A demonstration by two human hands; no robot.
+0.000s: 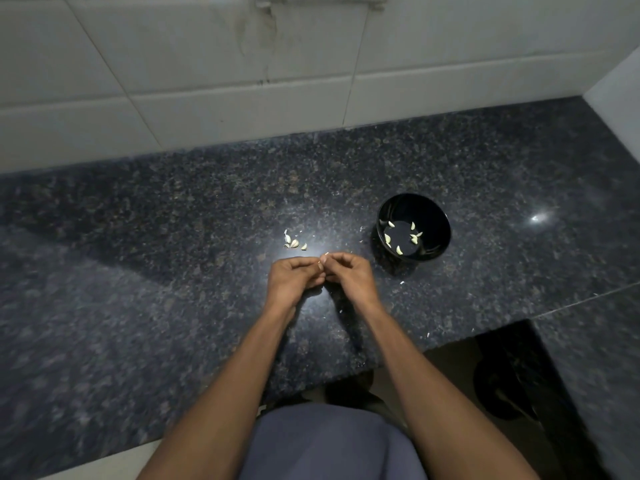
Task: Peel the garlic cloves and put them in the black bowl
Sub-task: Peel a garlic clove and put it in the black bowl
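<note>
My left hand [292, 277] and my right hand [349, 275] meet fingertip to fingertip over the dark granite counter [173, 237], both pinched on one small garlic clove [322, 264] that is mostly hidden between them. A black bowl [431, 216] stands just right of my hands, with several pale peeled cloves [401, 237] on its bottom. Beyond my left hand a few unpeeled cloves [294, 242] lie loose on the counter.
Small bits of garlic skin [402, 282] are scattered around the bowl and near the counter's front edge [450, 341]. A white tiled wall [242, 81] closes the back. Below the edge, a dark sandal [502, 389] lies on the floor.
</note>
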